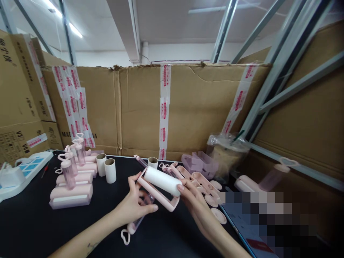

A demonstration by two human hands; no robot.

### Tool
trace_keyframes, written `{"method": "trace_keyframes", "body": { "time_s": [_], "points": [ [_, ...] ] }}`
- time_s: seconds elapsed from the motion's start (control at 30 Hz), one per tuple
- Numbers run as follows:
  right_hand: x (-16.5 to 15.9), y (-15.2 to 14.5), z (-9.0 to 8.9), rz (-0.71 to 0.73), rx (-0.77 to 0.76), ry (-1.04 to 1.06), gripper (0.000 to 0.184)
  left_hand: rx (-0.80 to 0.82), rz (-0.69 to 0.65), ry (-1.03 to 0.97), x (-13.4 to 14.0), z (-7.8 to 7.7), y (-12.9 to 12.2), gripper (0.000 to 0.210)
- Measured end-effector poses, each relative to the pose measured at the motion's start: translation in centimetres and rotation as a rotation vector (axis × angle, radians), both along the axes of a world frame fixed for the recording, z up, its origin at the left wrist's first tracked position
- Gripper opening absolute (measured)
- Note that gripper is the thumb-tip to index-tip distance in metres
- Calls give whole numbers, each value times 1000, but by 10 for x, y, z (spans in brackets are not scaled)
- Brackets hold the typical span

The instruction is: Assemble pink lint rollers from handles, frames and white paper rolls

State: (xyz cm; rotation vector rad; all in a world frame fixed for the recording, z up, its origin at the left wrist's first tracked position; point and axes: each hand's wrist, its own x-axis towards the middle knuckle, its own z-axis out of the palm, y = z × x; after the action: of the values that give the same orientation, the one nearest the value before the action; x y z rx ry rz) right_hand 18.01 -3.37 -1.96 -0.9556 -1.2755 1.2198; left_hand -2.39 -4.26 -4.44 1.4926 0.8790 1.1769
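My left hand (130, 204) is closed round a pink lint roller frame (158, 196), held tilted above the black table. Its clear purple handle (139, 218) points down toward me, with a heart-shaped loop (125, 237) at the end. In my right hand (195, 202) is a white sticky-paper roll (162, 180), gripped near its right end. The roll lies along the frame's opening; whether it is seated inside I cannot tell. Just beyond the hands stands a white cardboard-cored roll (153, 163). Loose pink roller parts (200, 182) lie close to my right hand.
Several assembled lint rollers (71, 191) stand in a row at left, beside two upright rolls (110, 171). A white power strip (29, 170) borders them. At right are purple covers (200, 165), a plastic bag (225, 157) and a tablet-like screen (242, 222). Cardboard (139, 111) walls the back.
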Motion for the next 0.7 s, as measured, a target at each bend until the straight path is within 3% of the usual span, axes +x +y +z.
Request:
{"method": "trace_keyframes", "body": {
  "time_s": [0.17, 0.33, 0.47, 0.57, 0.7],
  "points": [
    [-1, -3, -5, 175, -69, 80, 25, 0, -21, -53, 0, -4, 2, 61],
    [-5, 0, -13, 194, -109, 170, 22, -39, -52, -186, -1, -3, 6, 67],
    [-8, 4, -19, 194, -152, 262, 22, -232, -64, -260, -10, 6, 11, 55],
    [-11, 2, -18, 244, -191, 237, 21, -396, -132, -230, -12, 9, 9, 58],
    [-13, -4, -16, 302, -176, 134, 31, -390, -88, -150, -7, 4, 4, 49]
  ]
}}
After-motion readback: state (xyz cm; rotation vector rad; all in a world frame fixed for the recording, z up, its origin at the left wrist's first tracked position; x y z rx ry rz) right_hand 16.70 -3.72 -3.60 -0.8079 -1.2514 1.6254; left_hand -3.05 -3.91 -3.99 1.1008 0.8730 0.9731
